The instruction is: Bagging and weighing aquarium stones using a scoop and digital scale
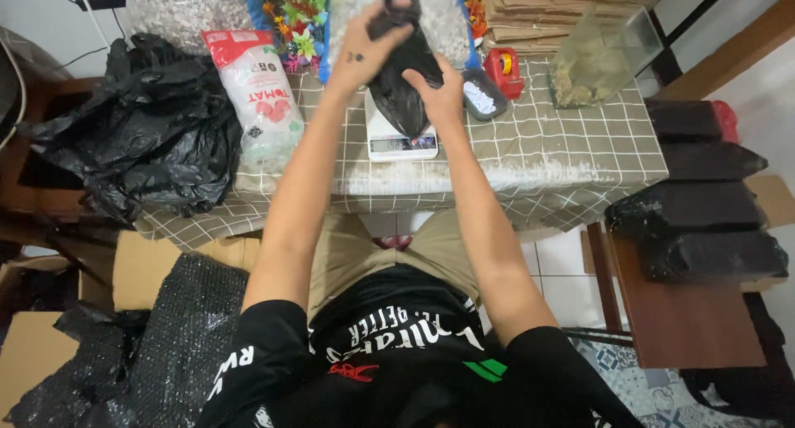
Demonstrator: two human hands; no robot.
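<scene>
I have both hands on 1 black plastic bag (403, 72), which stands on the white digital scale (401, 134) near the middle of the worktop (571, 151). My left hand (364, 51) has its fingers clenched round the bag's gathered neck; my right hand (439, 93) has its fingers pressed against the bag's side, grasping it.

I judge the main risk to be the bag tipping off the narrow scale platform if the neck grip slackens, spilling its fill. The small dark tray (483, 95) and the red tape dispenser (503, 70) sit just beside my right hand, so a sideways sweep could knock them. The printed white sack (261, 93) stands near on the left. Open room is toward me, between the scale and the worktop's front edge.
</scene>
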